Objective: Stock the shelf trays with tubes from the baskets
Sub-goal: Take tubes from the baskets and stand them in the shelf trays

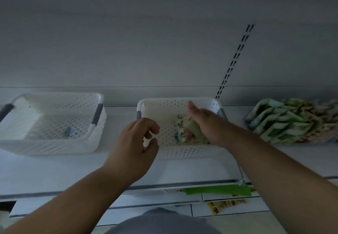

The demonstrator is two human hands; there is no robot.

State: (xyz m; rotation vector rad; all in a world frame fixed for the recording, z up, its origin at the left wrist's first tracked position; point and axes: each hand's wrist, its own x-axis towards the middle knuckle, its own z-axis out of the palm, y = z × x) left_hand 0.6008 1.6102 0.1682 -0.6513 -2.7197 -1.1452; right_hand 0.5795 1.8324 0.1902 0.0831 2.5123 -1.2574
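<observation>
Tubes (182, 131) lie in the middle white basket (182, 153) on the shelf (54, 171), the right hand (204, 122) closed around them, the left hand (135, 146) beside it, fingers (151, 126) loosely curled and empty.

I see both bare forearms reaching away from me. My left hand (136, 146) hovers palm-down, its fingers (152, 127) loosely curled and apart. My right hand (204, 124), farther right, curls downward, thumb raised.
</observation>
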